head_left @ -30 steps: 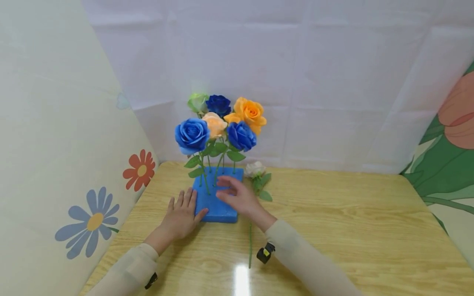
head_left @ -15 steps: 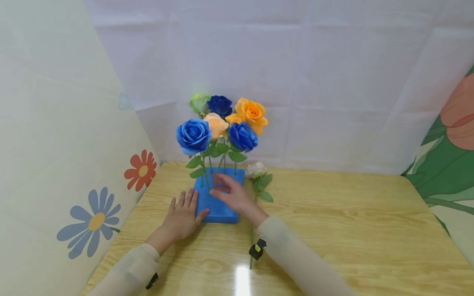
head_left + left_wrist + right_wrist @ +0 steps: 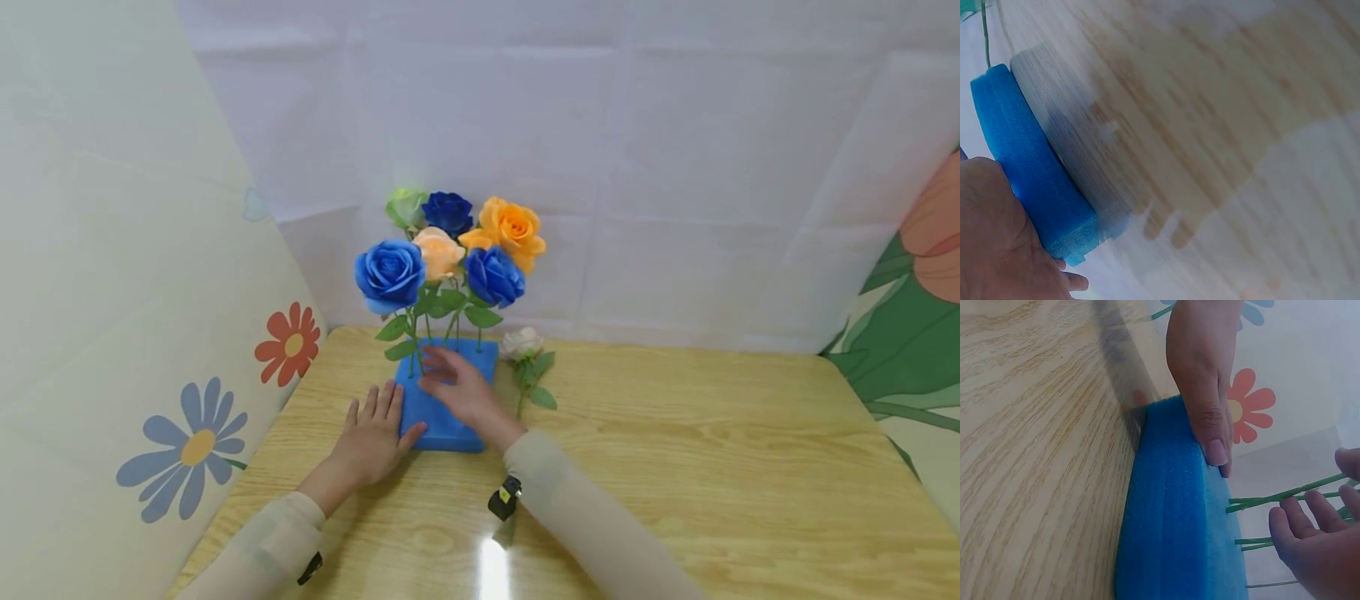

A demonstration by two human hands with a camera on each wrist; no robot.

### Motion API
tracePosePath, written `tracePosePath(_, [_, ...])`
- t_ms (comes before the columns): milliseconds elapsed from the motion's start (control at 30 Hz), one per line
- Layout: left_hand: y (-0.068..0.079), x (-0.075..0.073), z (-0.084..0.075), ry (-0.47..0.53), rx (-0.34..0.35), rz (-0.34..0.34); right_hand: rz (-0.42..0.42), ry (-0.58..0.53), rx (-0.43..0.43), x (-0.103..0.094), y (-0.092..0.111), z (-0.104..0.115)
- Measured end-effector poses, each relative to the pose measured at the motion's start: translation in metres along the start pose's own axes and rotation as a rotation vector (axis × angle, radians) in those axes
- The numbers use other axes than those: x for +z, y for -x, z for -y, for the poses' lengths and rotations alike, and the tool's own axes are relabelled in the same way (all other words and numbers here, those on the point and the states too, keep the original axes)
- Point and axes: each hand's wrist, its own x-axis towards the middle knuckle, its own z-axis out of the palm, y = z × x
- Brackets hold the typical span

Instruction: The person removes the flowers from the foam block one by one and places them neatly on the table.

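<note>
My left hand [image 3: 371, 437] lies flat with spread fingers along the left side of a blue foam block [image 3: 442, 421], its thumb over the near corner. The right wrist view shows that thumb against the block's top. Several artificial roses stand upright in the block. My right hand [image 3: 465, 392] is over the block, at the stem of the front-left blue rose [image 3: 390, 276]. In the right wrist view, green stems [image 3: 1272, 499] pass between the loosely bent fingers and the thumb of the right hand [image 3: 1325, 556]; a gap shows between thumb and fingers.
A white rose [image 3: 521, 343] lies on the wooden table [image 3: 712, 467] right of the block, its stem partly under my right forearm. An orange rose [image 3: 513, 227], a peach rose [image 3: 438, 252] and other blooms stand behind. A white cloth [image 3: 675, 167] hangs at the back.
My right hand has moved left and slightly away from me, up to the front-left blue rose's stem. That bloom has shifted slightly left. The left hand has stayed on the block.
</note>
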Motion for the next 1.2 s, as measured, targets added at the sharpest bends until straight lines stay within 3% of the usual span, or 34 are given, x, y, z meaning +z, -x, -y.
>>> tracePosePath(500, [0.001, -0.01, -0.009, -0.001, 0.0, -0.003, -0.132, 0.173, 0.025, 0.014, -0.019, -0.007])
tracePosePath(833, [0.0, -0.009, -0.009, -0.014, -0.011, 0.019, -0.183, 0.134, -0.028, 0.018, -0.019, -0.004])
tracePosePath(1200, [0.002, -0.009, -0.008, -0.031, -0.013, 0.026, -0.186, 0.173, -0.031, 0.018, -0.013, -0.001])
